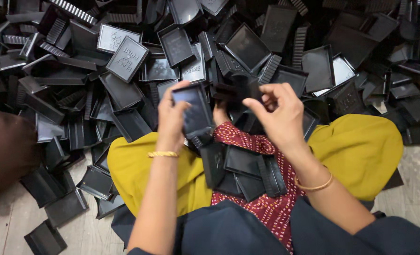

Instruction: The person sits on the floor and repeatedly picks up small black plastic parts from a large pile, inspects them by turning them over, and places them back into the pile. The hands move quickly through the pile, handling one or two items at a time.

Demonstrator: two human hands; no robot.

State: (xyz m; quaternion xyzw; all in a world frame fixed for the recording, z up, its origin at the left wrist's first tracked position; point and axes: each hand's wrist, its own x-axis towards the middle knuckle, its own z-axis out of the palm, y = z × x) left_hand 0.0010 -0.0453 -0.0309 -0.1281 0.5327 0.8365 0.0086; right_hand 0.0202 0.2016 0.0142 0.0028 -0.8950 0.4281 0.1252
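Left hand [172, 113] closed around a flat black tray [195, 109], held upright above the lap, fingers along its left edge. Right hand [277, 112] pinched on a second black piece [232, 89], thumb and fingers curled on its right end; piece sits just beside the tray, whether touching cannot be told. More black trays lie in the lap [247, 165] between yellow knees. Big heap of like trays [125, 61] covers the floor [12, 222] ahead. Gold bangle [163, 154] on left wrist.

Black plastic trays [125, 59], mustard-yellow trousers [361, 151], a red white-dotted cloth [262, 208], gold bangles [163, 154], and dark navy sleeves [229, 231].
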